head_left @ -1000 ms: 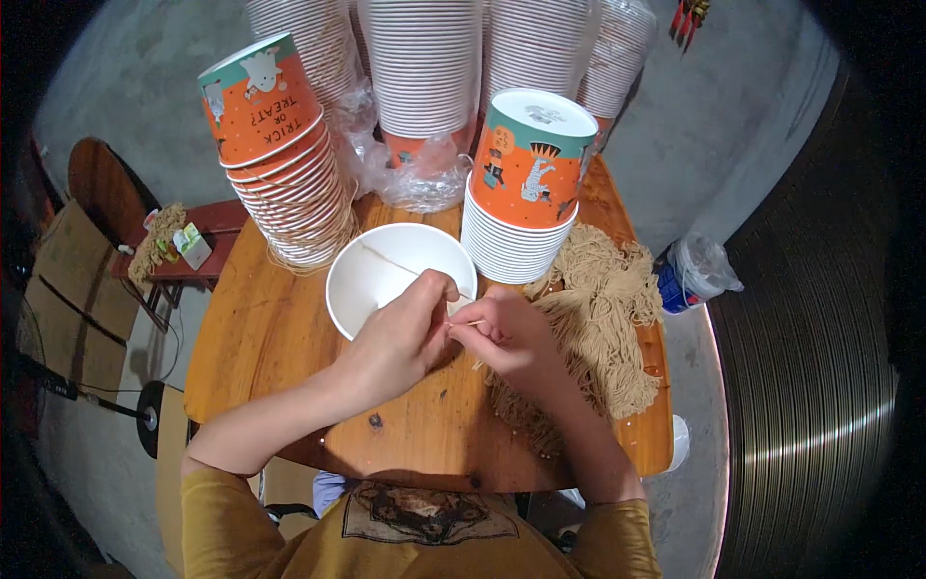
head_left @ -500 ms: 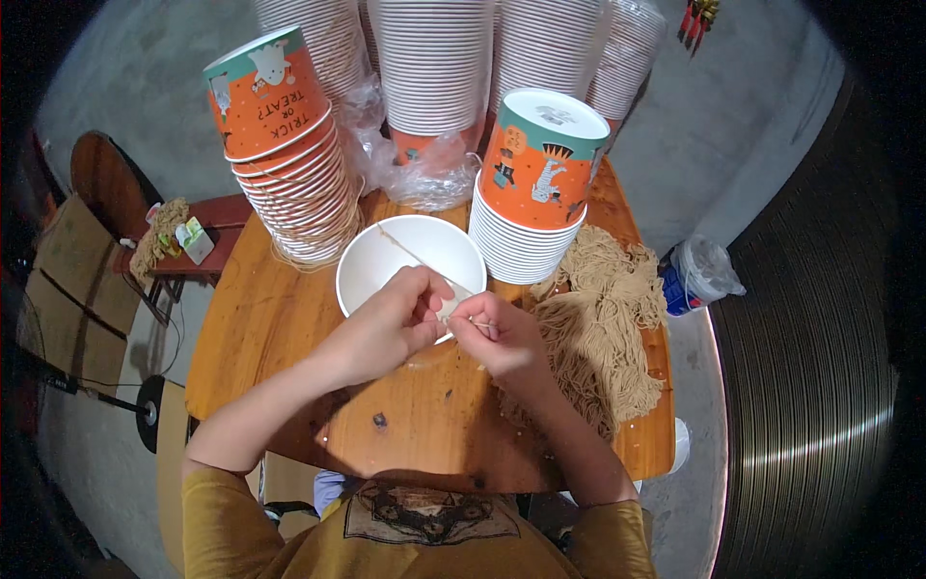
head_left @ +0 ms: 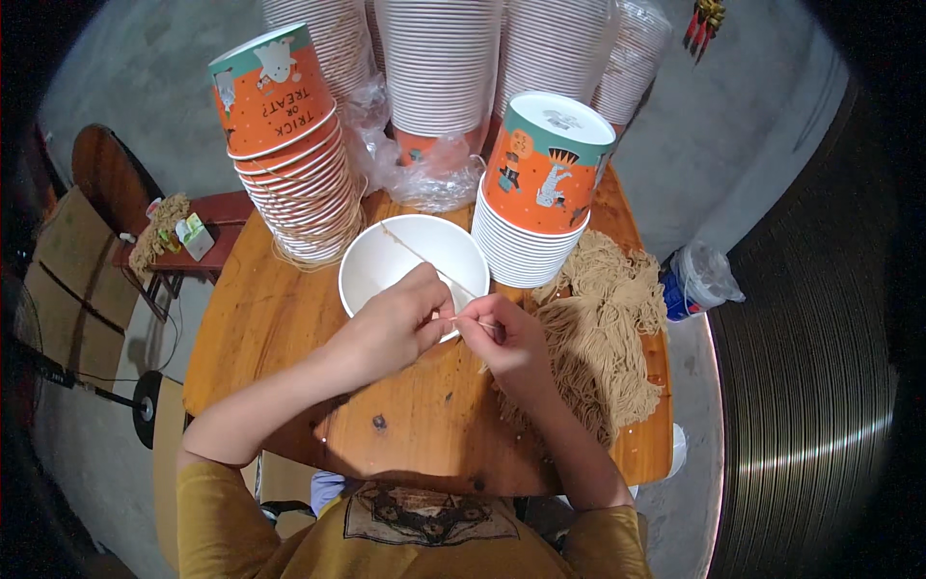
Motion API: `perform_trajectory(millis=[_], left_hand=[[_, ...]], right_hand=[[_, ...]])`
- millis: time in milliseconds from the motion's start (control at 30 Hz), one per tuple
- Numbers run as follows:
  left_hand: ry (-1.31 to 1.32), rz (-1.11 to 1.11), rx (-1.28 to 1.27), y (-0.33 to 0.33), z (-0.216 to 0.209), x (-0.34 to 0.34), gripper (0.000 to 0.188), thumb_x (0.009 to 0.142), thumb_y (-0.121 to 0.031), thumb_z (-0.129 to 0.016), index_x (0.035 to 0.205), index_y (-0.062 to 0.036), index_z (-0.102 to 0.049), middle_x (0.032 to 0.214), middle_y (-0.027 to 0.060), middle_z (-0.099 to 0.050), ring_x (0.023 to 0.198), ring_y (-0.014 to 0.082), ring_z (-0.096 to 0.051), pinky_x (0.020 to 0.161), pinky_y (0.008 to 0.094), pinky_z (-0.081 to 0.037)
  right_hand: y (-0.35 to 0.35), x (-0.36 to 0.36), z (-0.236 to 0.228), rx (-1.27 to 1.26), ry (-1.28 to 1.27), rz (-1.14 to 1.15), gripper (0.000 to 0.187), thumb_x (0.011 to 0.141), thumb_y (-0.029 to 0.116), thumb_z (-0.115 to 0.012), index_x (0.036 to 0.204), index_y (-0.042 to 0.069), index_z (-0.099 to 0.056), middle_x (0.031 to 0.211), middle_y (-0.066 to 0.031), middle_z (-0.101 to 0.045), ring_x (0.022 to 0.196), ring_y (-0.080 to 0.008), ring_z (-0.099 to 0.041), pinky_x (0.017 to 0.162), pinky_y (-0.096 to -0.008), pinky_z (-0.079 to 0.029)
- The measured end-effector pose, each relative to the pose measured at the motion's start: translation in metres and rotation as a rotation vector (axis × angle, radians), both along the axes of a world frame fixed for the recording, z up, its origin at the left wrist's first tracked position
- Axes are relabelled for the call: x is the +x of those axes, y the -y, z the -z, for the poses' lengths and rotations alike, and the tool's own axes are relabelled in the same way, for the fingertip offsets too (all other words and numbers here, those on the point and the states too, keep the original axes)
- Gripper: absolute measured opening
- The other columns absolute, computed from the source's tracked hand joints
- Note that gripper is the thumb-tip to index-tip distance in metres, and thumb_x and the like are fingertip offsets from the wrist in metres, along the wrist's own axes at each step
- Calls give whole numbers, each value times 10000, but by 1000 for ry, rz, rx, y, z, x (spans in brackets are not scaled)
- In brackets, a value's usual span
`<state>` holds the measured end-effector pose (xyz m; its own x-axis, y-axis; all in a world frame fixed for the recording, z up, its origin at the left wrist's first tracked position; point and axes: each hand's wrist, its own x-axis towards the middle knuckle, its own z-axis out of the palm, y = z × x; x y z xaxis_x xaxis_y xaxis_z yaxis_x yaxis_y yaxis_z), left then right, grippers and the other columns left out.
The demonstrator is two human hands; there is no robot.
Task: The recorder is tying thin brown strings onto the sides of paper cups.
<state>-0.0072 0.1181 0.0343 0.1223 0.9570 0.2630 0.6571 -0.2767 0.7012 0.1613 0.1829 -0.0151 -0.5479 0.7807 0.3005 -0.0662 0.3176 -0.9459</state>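
Observation:
A white-lined paper bucket [head_left: 371, 268] stands mouth up at the middle of the wooden table, and a thin beige string [head_left: 417, 253] stretches across its opening. Over its near rim, my left hand [head_left: 394, 314] and my right hand [head_left: 506, 338] meet with fingertips almost touching. Both are closed in a pinch on the string, a short piece of which shows between them. The exact shape of the string there is too small to tell. To the right of my right hand lies a large heap of loose beige strings [head_left: 603, 357].
Upside-down orange and green buckets are stacked at left [head_left: 280, 96] and right [head_left: 540, 179], the left stack draped with strings. Tall plastic-wrapped bucket stacks [head_left: 439, 77] rise behind. A crumpled plastic bag [head_left: 424, 179] lies between. Beyond the table's right edge stands a blue pail [head_left: 683, 289].
My hands have shifted slightly to the right and the fingertips have drawn the string between them. The whole view has moved a little; the bucket stays in place.

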Motion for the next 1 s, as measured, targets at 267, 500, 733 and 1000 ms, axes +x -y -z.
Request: perform_trajectory(millis=[267, 500, 733, 1000], left_hand=[[32, -107, -119, 3, 0, 3, 121, 848, -82, -617, 828, -14, -519, 681, 89, -551, 664, 210, -540, 605, 329, -443], [160, -158, -297, 2, -2, 2, 140, 843, -81, -651, 853, -41, -517, 747, 3, -571, 703, 77, -511, 637, 254, -435], [371, -77, -269, -4, 17, -6, 130, 836, -38, -613, 880, -25, -491, 730, 6, -515, 678, 78, -487, 620, 241, -428], [539, -26, -322, -3, 7, -2, 266, 854, 39, -582, 1055, -33, -425, 799, 0, -515, 745, 56, -486, 696, 203, -432]], right_hand=[[3, 2, -3, -19, 11, -4, 54, 843, 20, -628, 866, 47, -587, 651, 65, -493, 575, -5, -417, 499, -185, -332], [3, 1, -2, 16, 27, 5, 58, 838, 12, -627, 871, 43, -591, 664, 57, -529, 584, -2, -447, 505, -183, -356], [4, 0, 2, 75, 52, 32, 82, 817, 13, -641, 858, 49, -579, 673, 36, -534, 586, -22, -465, 510, -196, -377], [4, -1, 2, 142, 17, 75, 83, 826, 23, -623, 872, 56, -563, 674, 4, -543, 577, -49, -483, 511, -225, -398]])
